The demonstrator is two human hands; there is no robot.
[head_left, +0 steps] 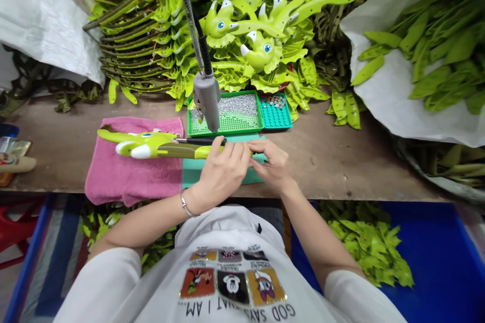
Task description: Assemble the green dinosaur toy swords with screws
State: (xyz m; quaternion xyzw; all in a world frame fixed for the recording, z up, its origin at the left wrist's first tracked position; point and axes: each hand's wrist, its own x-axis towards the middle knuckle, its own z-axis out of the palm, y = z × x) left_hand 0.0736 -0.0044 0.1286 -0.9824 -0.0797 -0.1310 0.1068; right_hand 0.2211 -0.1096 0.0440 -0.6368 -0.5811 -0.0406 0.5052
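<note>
A green plastic toy dinosaur (149,144) with white horns and a blue eye lies across the bench, its head to the left over a pink towel (132,181). My left hand (225,169) is closed around the toy's right part, fingers on top. At the toy's right end, my right hand (273,161) is closed in a pinch, close against the left hand. What sits between those fingertips is mostly hidden, though it appears to be the toy's end. A dark slender tool (200,141) lies along the toy's far side, partly behind my left hand. Beneath is a teal mat (191,176).
A green tray (227,131) of small silvery pieces and a teal tray (278,121) of small round pieces stand behind my hands. Over them hangs a grey screwdriver-like tool (207,103). Green dinosaur parts (261,50) pile at the back; a white sack (371,86) stands right.
</note>
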